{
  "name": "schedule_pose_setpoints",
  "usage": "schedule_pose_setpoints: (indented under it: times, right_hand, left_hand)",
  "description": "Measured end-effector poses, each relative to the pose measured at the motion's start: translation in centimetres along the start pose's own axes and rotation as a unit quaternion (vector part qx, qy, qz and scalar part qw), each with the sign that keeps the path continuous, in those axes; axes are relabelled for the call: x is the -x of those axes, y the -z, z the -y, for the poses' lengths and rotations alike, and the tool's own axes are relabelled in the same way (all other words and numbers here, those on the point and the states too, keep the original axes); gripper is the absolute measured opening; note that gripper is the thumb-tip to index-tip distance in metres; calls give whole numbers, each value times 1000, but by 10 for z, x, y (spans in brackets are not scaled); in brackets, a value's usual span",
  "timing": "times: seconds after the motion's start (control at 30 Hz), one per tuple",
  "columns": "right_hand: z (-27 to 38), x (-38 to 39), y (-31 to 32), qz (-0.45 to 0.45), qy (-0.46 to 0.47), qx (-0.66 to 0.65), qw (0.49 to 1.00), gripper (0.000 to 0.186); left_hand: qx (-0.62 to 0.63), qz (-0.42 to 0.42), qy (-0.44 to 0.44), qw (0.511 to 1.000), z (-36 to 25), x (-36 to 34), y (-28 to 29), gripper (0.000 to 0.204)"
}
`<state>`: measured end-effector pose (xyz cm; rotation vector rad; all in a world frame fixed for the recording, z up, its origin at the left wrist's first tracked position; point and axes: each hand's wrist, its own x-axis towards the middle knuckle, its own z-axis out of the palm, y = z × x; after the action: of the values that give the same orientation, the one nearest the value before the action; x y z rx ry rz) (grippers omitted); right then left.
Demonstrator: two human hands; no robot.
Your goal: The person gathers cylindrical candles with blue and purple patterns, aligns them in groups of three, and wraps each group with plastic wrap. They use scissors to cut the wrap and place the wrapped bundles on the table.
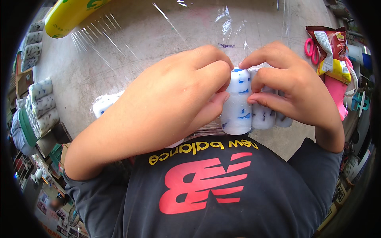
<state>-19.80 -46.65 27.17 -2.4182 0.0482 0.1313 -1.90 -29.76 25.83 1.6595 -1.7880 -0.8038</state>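
Note:
In front of me stand white cylinders with blue flecks, two stacked at the middle, clear film around them. My left hand has its fingers curled at their left side, thumb against the film. My right hand grips them from the right, index fingertip at the top edge and thumb on the side. Further dark-flecked cylinders sit beside them, partly under my right hand. Clear plastic film stretches over the grey work surface, and another wrapped piece is partly hidden behind my left arm.
A yellow roll lies at top left. Wrapped cylinder stacks and a green-rimmed container are at the left edge. At right are pink scissors, a brown-and-yellow snack bag and a pink item. A blurred person appears lower left.

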Motion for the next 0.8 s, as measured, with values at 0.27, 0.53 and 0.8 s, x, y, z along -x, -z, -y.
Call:
schedule_pose_setpoints:
  times: [0.27, 0.53, 0.8]
  right_hand:
    - [-6, -7, -6, -20, -116, -120, 986, 7]
    - [-14, -15, -6, -21, -116, -191, 974, 13]
    - [-25, -16, -3, 30, -67, -193, 978, 26]
  left_hand:
    - [56, -6, 31, 998, 10, -12, -11, 12]
    - [109, 39, 69, 991, 17, -20, -10, 12]
    - [65, 26, 3, 998, 27, -19, -13, 19]
